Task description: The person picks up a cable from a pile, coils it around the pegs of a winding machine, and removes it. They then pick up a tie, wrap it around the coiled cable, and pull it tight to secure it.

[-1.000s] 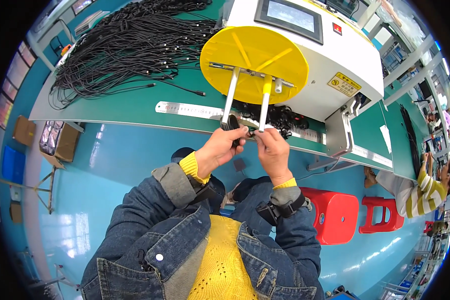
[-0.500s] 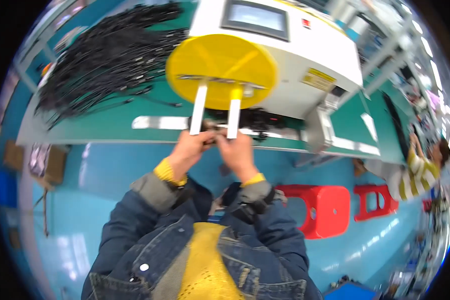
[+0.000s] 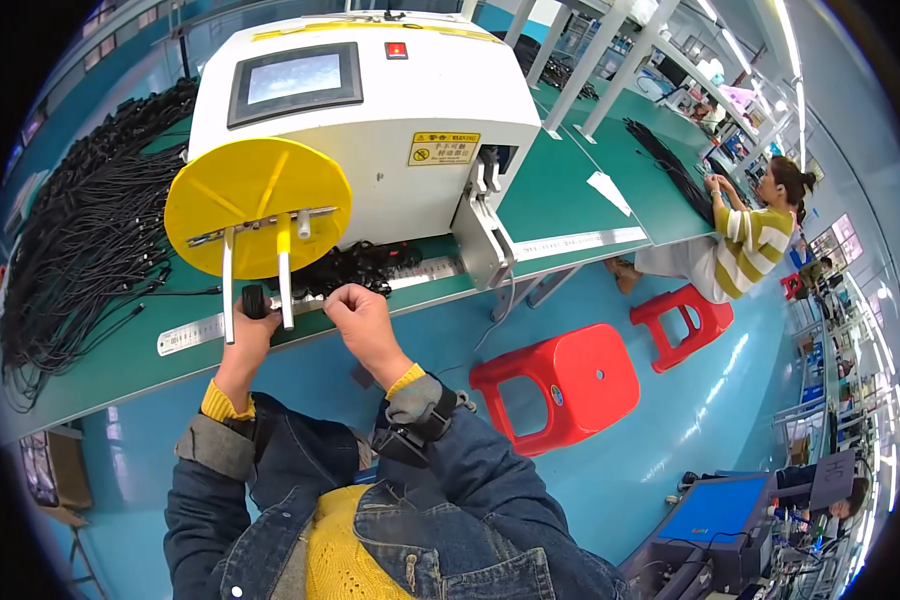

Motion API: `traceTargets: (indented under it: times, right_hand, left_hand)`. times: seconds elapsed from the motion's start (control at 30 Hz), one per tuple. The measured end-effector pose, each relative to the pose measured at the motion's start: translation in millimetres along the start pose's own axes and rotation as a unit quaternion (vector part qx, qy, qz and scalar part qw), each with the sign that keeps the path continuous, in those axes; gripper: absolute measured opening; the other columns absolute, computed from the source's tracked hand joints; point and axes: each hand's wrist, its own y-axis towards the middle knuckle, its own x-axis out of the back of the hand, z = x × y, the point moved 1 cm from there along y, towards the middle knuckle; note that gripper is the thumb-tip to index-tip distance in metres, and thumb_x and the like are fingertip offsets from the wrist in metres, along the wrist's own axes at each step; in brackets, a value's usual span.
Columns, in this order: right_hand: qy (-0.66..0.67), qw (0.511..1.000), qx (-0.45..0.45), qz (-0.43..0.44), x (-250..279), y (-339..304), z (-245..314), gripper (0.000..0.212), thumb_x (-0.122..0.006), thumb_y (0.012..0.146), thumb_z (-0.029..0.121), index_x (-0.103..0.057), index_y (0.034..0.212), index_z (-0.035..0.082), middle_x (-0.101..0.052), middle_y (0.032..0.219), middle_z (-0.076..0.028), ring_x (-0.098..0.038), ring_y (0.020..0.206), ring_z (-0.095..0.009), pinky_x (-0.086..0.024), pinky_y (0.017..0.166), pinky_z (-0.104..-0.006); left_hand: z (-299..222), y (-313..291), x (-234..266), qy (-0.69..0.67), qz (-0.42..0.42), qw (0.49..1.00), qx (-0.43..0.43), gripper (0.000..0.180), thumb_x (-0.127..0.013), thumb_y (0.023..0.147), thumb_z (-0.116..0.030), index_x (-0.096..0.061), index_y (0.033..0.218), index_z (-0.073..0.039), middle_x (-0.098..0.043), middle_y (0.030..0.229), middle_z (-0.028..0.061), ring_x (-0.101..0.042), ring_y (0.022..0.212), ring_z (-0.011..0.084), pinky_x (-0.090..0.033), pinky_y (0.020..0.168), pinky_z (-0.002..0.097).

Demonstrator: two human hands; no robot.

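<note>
In my left hand [image 3: 248, 345] is a small coiled black cable [image 3: 256, 301], gripped upright between thumb and fingers. That hand is just below the yellow disc [image 3: 220, 190] of a white machine, by the two white prongs [image 3: 229, 290] that stick out from it. My right hand [image 3: 365, 328] is apart from the left, at the table's front edge, its thumb and forefinger pinched together; what they hold, if anything, is too small to make out. Just beyond it lies a tangled heap of short black pieces [image 3: 355, 268].
The white machine [image 3: 380, 190] with a screen [image 3: 295, 82] stands on the green table [image 3: 560, 190]. Many black cables [image 3: 90, 230] lie at left, and a steel ruler [image 3: 192, 333] runs along the front edge. Red stools [image 3: 595, 385] stand at right, near a seated co-worker [image 3: 755, 240].
My hands were together below the prongs; now they are apart, the right one further right. The black coil shows clearly in my left hand. The view has swung to the right.
</note>
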Motion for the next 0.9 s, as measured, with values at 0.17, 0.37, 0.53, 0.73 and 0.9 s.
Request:
traceTargets:
  times: [0.17,0.37,0.53,0.73,0.9]
  right_hand:
    - [-0.011,1.000,-0.001,0.021,3,-11,4,0.007,-0.058,0.078,0.004,-0.057,0.072,0.002,-0.051,0.065,0.005,-0.042,0.059,-0.002,-0.035,0.051,-0.0175]
    - [-0.010,1.000,-0.010,0.014,5,-21,8,0.010,-0.059,0.076,0.006,-0.056,0.069,0.000,-0.052,0.062,0.003,-0.044,0.057,-0.004,-0.037,0.050,-0.0204]
    - [-0.027,0.999,-0.006,0.028,4,-25,10,0.009,-0.059,0.076,0.006,-0.056,0.069,0.000,-0.052,0.062,0.003,-0.044,0.057,-0.004,-0.037,0.050,-0.0206]
    - [-0.047,0.997,-0.023,0.051,1,-28,11,0.009,-0.058,0.077,0.006,-0.056,0.070,0.001,-0.052,0.063,0.003,-0.044,0.058,-0.003,-0.038,0.050,-0.0201]
    - [-0.065,0.993,-0.039,0.088,-8,-31,11,0.009,-0.058,0.078,0.007,-0.057,0.071,0.002,-0.052,0.065,0.004,-0.044,0.060,-0.003,-0.037,0.052,-0.0193]
  left_hand:
    - [-13,12,18,0.090,0.074,0.990,0.080,0.016,-0.062,0.075,-0.006,-0.050,0.084,-0.002,-0.052,0.072,0.0046,-0.048,0.062,0.0145,-0.041,0.055,0.0274]
    - [1,0,23,0.186,-0.045,0.978,-0.081,0.018,-0.060,0.075,-0.003,-0.053,0.092,0.001,-0.057,0.081,0.0075,-0.053,0.072,0.0156,-0.044,0.066,0.0282]
    - [-1,-6,30,0.134,-0.060,0.981,-0.124,0.023,-0.056,0.077,-0.001,-0.055,0.100,0.000,-0.060,0.086,0.0092,-0.055,0.078,0.0148,-0.044,0.070,0.0276]
    - [-10,-14,27,0.098,-0.066,0.973,-0.199,0.023,-0.056,0.078,0.000,-0.055,0.101,-0.001,-0.061,0.085,0.0099,-0.057,0.076,0.0150,-0.044,0.070,0.0268]
    - [0,-16,35,0.107,-0.074,0.980,-0.151,0.021,-0.056,0.077,0.002,-0.056,0.098,0.000,-0.061,0.084,0.0079,-0.056,0.075,0.0140,-0.045,0.069,0.0267]
